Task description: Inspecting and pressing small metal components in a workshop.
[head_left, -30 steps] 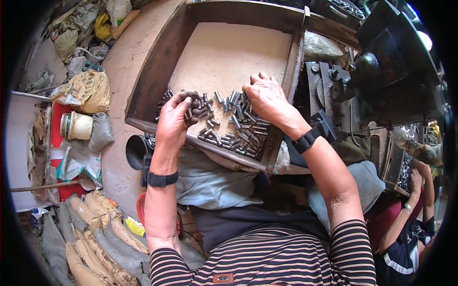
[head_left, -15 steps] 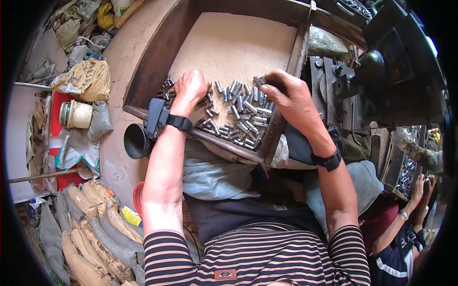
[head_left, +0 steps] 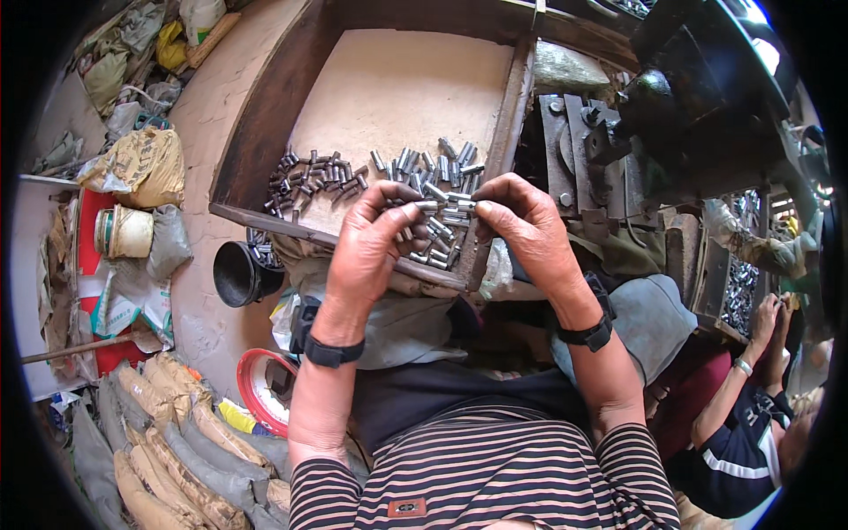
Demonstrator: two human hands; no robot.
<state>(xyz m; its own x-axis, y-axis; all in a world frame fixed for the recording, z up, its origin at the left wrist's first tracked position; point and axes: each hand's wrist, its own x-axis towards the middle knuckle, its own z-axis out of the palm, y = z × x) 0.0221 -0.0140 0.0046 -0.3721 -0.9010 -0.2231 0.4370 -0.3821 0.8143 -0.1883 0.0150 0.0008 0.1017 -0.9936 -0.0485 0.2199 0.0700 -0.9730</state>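
Note:
In front of me is a wooden tray with small metal cylinders in it. Darker, thin pieces lie scattered at its left; shiny, thicker cylinders are heaped at its right. Over the near part of the tray my two hands almost meet. My left hand pinches a short metal cylinder between thumb and fingers. My right hand is closed at the fingertips on another small metal cylinder, its end facing the left one. Whether the two pieces touch is hard to tell against the heap.
A black bucket with metal pieces stands left of the tray, with a red-rimmed container below. Dark machinery rises at right. Filled sacks lie lower left. Another person's hands work beside a metal-filled bin.
My left hand has come away from the dark pieces, moving right and nearer me. My right hand has moved down and left from the tray's right edge, so the hands now face each other.

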